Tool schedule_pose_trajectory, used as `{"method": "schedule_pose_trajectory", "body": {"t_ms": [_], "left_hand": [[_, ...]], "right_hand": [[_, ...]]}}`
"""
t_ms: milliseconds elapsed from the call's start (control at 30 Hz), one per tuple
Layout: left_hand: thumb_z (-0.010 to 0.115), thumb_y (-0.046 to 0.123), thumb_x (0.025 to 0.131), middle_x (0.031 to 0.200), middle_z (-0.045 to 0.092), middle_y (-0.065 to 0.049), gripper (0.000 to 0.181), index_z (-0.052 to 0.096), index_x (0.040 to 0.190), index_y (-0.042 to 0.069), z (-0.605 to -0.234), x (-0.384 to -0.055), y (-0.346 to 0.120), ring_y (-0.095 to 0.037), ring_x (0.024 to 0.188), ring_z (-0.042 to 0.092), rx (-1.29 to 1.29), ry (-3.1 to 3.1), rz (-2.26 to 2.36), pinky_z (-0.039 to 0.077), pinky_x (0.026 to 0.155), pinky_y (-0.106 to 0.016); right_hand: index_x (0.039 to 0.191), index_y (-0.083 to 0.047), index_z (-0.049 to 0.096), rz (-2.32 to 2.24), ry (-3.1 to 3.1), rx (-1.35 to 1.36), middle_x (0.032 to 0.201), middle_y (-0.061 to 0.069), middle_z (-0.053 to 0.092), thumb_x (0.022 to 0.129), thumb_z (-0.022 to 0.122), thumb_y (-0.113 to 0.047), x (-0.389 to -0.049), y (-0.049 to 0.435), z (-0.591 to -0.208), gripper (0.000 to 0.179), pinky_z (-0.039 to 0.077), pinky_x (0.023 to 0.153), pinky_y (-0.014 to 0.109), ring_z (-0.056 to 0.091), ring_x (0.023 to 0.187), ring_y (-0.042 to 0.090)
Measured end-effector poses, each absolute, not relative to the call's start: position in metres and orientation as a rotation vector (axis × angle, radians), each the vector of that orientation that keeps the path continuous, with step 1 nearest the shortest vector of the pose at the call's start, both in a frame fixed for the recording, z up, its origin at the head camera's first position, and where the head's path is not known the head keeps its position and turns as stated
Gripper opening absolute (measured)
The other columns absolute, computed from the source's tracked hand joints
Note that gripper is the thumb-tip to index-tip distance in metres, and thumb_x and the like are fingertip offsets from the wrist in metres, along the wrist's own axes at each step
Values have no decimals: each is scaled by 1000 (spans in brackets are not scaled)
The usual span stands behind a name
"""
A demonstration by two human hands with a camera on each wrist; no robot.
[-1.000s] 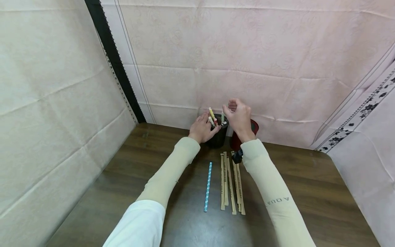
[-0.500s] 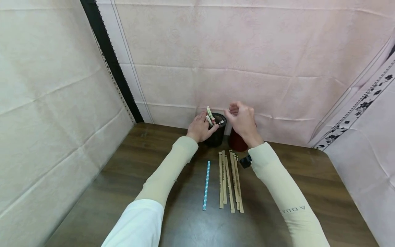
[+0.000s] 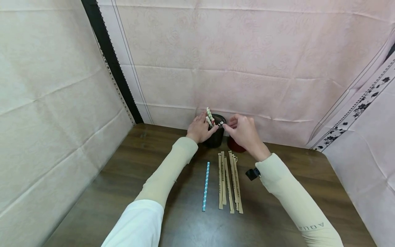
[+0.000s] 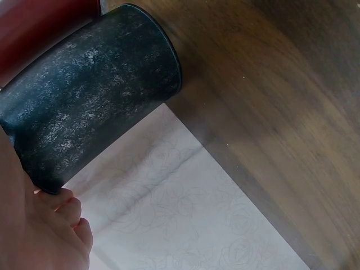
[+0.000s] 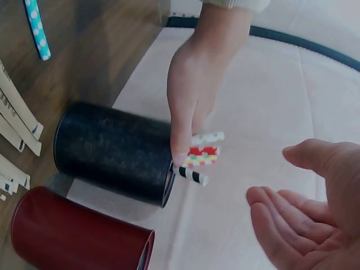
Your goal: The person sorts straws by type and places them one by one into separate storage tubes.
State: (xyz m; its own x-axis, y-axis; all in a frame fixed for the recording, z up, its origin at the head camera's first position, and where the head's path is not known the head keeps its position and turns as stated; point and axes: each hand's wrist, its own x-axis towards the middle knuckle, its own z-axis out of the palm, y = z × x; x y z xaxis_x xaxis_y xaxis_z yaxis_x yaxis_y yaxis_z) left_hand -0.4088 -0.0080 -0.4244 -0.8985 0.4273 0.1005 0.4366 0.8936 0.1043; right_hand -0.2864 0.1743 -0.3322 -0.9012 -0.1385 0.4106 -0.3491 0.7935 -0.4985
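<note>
My left hand (image 3: 199, 130) grips the rim of a black cup (image 5: 115, 149), thumb at the near side and fingertips curled at the far side. Several paper straws stick out of it: one green-and-white (image 3: 209, 115), one red with white dots (image 5: 203, 151), and a black-and-white striped straw (image 5: 191, 175) beside my left thumb. To the right of the mouth is my right hand (image 3: 244, 132), thumb and fingers apart, holding nothing. In the head view its thumb tip comes right at the striped straw. The cup's inside is mostly hidden.
A dark red cup (image 5: 81, 230) stands right of the black one, partly behind my right hand in the head view. On the wooden table lie a blue dotted straw (image 3: 205, 187) and several thin brown paper-wrapped sticks (image 3: 227, 185). Cloth-covered walls (image 3: 240, 51) rise behind.
My right hand has come down toward the striped straw, its forearm swinging right. The green-and-white straw now leans at the cup's left side, where a yellow one showed. My left hand keeps its hold.
</note>
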Motion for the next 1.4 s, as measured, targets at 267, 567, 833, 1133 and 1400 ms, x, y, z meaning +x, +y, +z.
{"method": "schedule_pose_trajectory", "body": {"t_ms": [267, 567, 833, 1133, 1400], "left_hand": [[15, 71, 108, 179, 9, -16, 91, 46, 158, 2, -423, -409, -9, -27, 167, 16, -681, -2978, -157, 17, 136, -40], [17, 70, 109, 179, 10, -16, 89, 47, 158, 3, -424, -406, -10, -27, 167, 14, -675, -2989, -171, 16, 136, -38], [15, 70, 108, 178, 12, -16, 89, 46, 159, 3, -423, -406, -10, -26, 167, 13, -681, -2993, -181, 15, 136, -38], [15, 70, 108, 178, 13, -15, 89, 47, 158, 3, -423, -406, -8, -25, 167, 13, -676, -2995, -178, 15, 136, -38], [14, 71, 108, 178, 13, -15, 91, 45, 159, 3, -425, -408, -7, -25, 167, 11, -669, -2996, -148, 14, 136, -36]], "right_hand": [[111, 5, 75, 801, -2784, 397, 100, 18, 81, 98, 77, -26, -269, 169, -342, 34, 66, 80, 47, 81, 90, 29], [109, 1, 77, 848, -3032, 390, 104, 16, 81, 96, 79, -27, -260, 159, -373, 32, 66, 79, 42, 78, 88, 23], [113, 4, 76, 877, -3109, 384, 109, 17, 79, 95, 80, -25, -258, 147, -408, 34, 65, 80, 40, 75, 86, 19], [99, 0, 79, 935, -3140, 359, 81, 7, 76, 95, 80, -22, -255, 134, -441, 22, 55, 57, 28, 64, 62, 14], [52, -15, 54, 1006, -3141, 374, 46, -8, 42, 96, 79, -22, -257, 128, -469, 51, 30, 50, 24, 36, 46, 9]]}}
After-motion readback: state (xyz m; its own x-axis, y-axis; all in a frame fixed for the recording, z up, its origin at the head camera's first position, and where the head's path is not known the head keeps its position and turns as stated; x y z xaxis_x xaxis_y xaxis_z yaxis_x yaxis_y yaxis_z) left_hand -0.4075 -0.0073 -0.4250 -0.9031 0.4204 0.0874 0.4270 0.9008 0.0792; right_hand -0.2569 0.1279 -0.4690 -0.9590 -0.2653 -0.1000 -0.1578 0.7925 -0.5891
